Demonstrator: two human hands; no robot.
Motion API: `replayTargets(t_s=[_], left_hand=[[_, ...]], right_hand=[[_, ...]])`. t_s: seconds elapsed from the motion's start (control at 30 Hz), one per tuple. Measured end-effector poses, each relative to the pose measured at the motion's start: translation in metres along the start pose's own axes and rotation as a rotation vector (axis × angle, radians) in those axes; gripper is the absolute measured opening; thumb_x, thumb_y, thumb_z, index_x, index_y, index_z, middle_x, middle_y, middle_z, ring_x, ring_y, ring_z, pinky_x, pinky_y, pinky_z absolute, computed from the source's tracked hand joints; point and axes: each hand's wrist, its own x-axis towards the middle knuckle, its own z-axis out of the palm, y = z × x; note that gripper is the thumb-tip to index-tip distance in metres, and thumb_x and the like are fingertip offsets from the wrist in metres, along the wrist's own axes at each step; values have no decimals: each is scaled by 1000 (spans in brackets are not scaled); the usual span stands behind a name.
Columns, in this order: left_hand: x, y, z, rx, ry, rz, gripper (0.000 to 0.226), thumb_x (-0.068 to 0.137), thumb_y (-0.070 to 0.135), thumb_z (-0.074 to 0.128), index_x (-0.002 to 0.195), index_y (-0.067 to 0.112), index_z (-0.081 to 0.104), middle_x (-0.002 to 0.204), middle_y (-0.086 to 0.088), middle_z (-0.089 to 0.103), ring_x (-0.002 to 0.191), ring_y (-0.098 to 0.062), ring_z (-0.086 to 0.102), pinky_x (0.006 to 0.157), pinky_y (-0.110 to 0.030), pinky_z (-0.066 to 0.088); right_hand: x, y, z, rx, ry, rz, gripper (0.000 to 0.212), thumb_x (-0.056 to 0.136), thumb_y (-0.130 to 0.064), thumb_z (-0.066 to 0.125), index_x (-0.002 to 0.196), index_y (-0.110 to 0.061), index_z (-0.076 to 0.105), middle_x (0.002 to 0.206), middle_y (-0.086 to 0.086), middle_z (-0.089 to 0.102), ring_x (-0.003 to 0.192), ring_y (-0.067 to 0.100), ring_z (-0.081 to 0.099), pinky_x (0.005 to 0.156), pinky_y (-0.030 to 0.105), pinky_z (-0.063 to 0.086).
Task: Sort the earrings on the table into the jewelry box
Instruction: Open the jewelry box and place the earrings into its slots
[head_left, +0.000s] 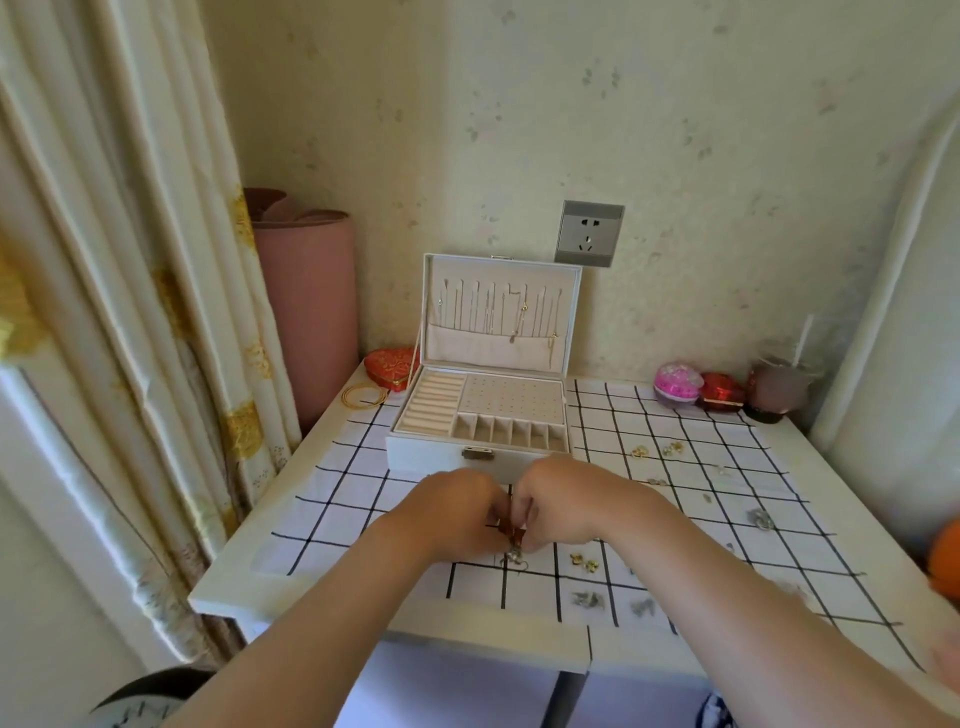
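The white jewelry box (441, 451) stands open at the back of the table, lid upright, with ring rolls, a dotted earring panel and small compartments inside. Just in front of it my left hand (457, 512) and my right hand (563, 501) meet, fingers curled, both pinching a small reddish-brown and silver earring (514, 538) held a little above the cloth. Several other earrings lie on the cloth to the right: gold ones (583, 561) near my right wrist, silver ones (588, 599) toward the front edge, and more gold ones (640, 451) further back.
A white cloth with a black grid (353, 488) covers the table. A red heart box (392, 366) and gold bangles (363, 396) sit back left. A pink ball (675, 385), red box (722, 392) and dark cup (776, 392) stand back right. Curtain and pink roll stand left.
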Motion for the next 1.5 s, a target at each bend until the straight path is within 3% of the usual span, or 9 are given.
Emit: replayTargets(t_s=[0.2,0.33,0.43,0.6,0.8,0.97,1.23,1.4,1.5], left_hand=[[5,-5,-1,-75,-33,-53,16,77,37,73,91,29,73,92,10,71,85,-10,64,77,-30,54],[6,-13,-7,-149,-6,-59,18,75,34,77,86,33,63,89,16,67,80,-5,63,72,-27,54],[6,-18,-18,-228,89,-44,21,78,25,78,89,32,62,85,17,65,76,6,59,69,-19,48],[5,-29,-47,-418,313,-52,21,83,25,77,97,33,64,86,11,67,69,0,58,67,-18,48],[24,-55,-54,-608,529,-150,22,89,24,71,111,29,69,87,9,67,69,-2,60,74,-26,55],[42,-69,-42,-633,521,-176,19,97,21,58,111,28,69,94,8,70,79,-7,66,79,-28,56],[46,-82,-34,-322,395,-122,18,91,26,66,106,34,74,96,11,61,79,-2,55,76,-24,46],[45,-83,-35,-315,377,-122,21,89,25,69,108,33,73,92,15,64,78,-1,56,75,-23,48],[46,-83,-34,-321,394,-149,15,86,29,72,100,33,70,87,15,66,75,0,58,74,-24,50]], right_hand=[[8,0,7,79,-15,24,27,77,-32,84,102,-24,77,102,-9,73,93,13,65,85,28,53],[7,4,5,182,-48,38,17,78,-24,84,92,-27,74,81,-3,72,70,13,66,63,25,52],[6,7,-2,280,-34,29,15,80,-18,80,87,-28,72,88,8,76,70,15,69,51,24,51],[8,7,-25,504,180,-21,26,86,-15,76,110,-21,69,97,0,74,66,11,68,49,24,52],[33,7,-42,700,508,-58,20,91,-18,71,108,-27,71,98,-6,71,60,10,67,43,21,47],[61,5,-49,754,621,-43,17,91,-14,71,103,-25,73,96,-7,71,50,9,66,58,21,55],[94,1,-52,702,618,-46,14,86,-16,77,98,-22,74,95,-7,72,42,-2,58,49,18,48],[106,-1,-44,605,563,-45,16,83,-22,79,97,-27,75,92,-11,73,81,0,67,77,22,52],[107,0,-40,559,552,-34,16,82,-24,80,96,-30,75,90,-13,72,85,1,67,83,26,54]])
